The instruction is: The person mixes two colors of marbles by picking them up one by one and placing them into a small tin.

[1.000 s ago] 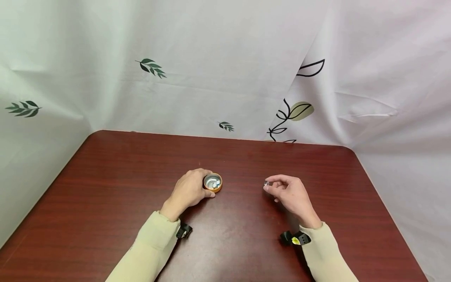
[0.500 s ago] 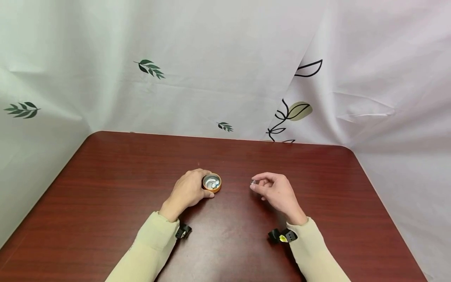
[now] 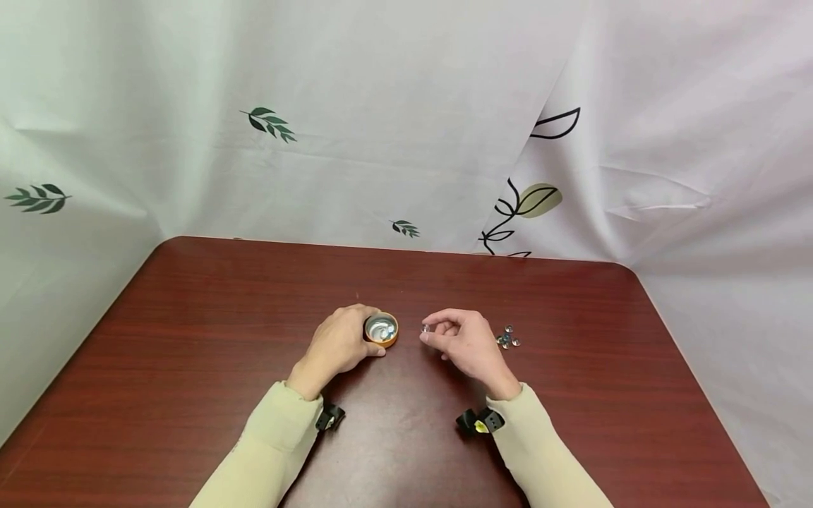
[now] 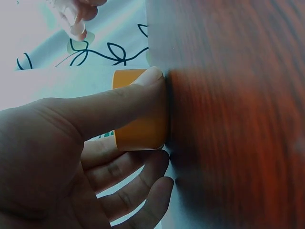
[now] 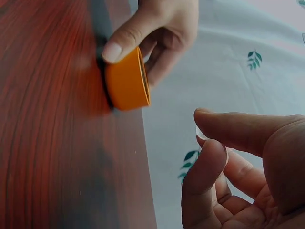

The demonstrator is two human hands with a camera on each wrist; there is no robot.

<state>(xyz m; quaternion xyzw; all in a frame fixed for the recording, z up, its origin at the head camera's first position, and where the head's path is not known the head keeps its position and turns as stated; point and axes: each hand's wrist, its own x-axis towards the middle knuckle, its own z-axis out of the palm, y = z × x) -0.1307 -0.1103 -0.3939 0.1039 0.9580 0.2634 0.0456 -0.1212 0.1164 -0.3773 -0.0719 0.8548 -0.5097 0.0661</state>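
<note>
My left hand (image 3: 341,342) grips a small round orange tin (image 3: 392,343) standing on the table, thumb on the near side and fingers behind. Something small and shiny lies on the tin's silvery inside. In the left wrist view the thumb lies along the tin's orange wall (image 4: 143,126). To the right of the tin, apart from it and above the table, my right hand (image 3: 468,346) pinches a small clear glass-like piece (image 5: 202,134) between thumb and forefinger. Fingertips hide most of that piece, so its exact kind cannot be told.
Several small clear and bluish pieces (image 3: 507,339) lie on the table to the right of my right hand. The dark red wooden table (image 3: 254,282) ends at a white leaf-printed cloth (image 3: 356,176) behind and at the sides.
My right hand has moved left towards the tin with the clear piece pinched in it, uncovering the small pieces on the table. The left hand and tin have stayed in place.
</note>
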